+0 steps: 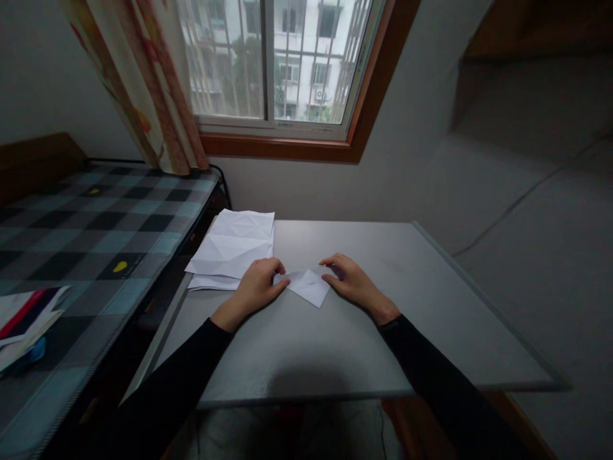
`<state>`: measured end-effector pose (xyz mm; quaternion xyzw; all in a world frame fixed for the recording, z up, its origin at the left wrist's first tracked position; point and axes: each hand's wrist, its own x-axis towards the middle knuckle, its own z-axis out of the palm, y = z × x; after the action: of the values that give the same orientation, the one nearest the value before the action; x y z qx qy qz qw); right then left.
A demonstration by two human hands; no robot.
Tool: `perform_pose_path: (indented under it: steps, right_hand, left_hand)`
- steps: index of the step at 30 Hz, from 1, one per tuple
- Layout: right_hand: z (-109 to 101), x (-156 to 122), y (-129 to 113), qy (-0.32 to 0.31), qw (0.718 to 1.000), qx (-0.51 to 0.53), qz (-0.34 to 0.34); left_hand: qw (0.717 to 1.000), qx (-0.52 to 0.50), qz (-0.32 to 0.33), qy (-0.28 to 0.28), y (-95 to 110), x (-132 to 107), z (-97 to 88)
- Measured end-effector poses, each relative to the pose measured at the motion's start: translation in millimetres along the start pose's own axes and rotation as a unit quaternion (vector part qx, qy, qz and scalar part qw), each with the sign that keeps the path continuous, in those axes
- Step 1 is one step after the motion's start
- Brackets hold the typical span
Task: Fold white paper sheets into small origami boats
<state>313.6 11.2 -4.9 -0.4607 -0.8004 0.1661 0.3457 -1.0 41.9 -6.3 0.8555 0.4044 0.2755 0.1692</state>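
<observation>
Folded paper [312, 291]: right of paper stack [237, 237]. Left hand [258, 281] pinches end nearest stack; right hand [354, 281] pinches end farthest from it. Uneven pull could perhaps skew fold or tear corner; left hand, so near stack, might also disturb it.

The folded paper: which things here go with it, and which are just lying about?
With the job:
- folded paper, between both hands
- left hand, at its left end
- right hand, at its right end
- table, underneath

Probably just lying about:
- creased sheets, stacked beyond the left hand, untouched
- striped papers, on the bed
</observation>
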Motion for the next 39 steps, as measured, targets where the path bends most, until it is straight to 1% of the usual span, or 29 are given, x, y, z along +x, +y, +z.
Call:
perform_pose_path:
  steps: [5, 7, 11, 15, 19, 21, 25, 30, 34, 39]
  right_hand:
    - [0, 2, -3, 0.024, 0.998, -0.050, -0.045]
    - [0, 2, -6, 0.023, 0.996, -0.069, -0.057]
    - [-2, 1, -13, -0.024, 0.993, -0.082, -0.082]
    - [-2, -1, -15, -0.064, 0.990, -0.089, -0.087]
    - [-2, -1, -13, -0.071, 0.988, -0.108, -0.082]
    - [-2, 0, -13, -0.072, 0.987, -0.116, -0.082]
    - [-4, 0, -14, -0.061, 0.987, -0.126, -0.075]
    - [-2, 1, -12, -0.041, 0.988, -0.137, -0.065]
    - [1, 2, -11, -0.022, 0.986, -0.157, -0.060]
    - [4, 5, -9, -0.011, 0.983, -0.179, -0.049]
  left_hand:
    - [0.999, -0.031, -0.013, 0.022, 1, 0, -0.1]
    - [0.999, -0.031, -0.018, 0.035, 2, 0, -0.2]
    - [0.997, -0.028, -0.031, 0.065, 3, 1, -2.2]
    - [0.991, -0.079, -0.055, 0.090, 4, 4, -6.0]
    - [0.980, -0.140, -0.101, 0.098, 7, 4, -9.1]
    - [0.978, -0.155, -0.109, 0.091, 7, 3, -10.3]
    - [0.983, -0.152, -0.077, 0.066, 6, 2, -10.4]
    - [0.987, -0.131, -0.066, 0.067, 0, 2, -3.8]
    - [0.990, -0.111, -0.045, 0.069, -4, 3, 0.2]
    - [0.990, -0.122, -0.026, 0.072, -3, 2, -6.0]
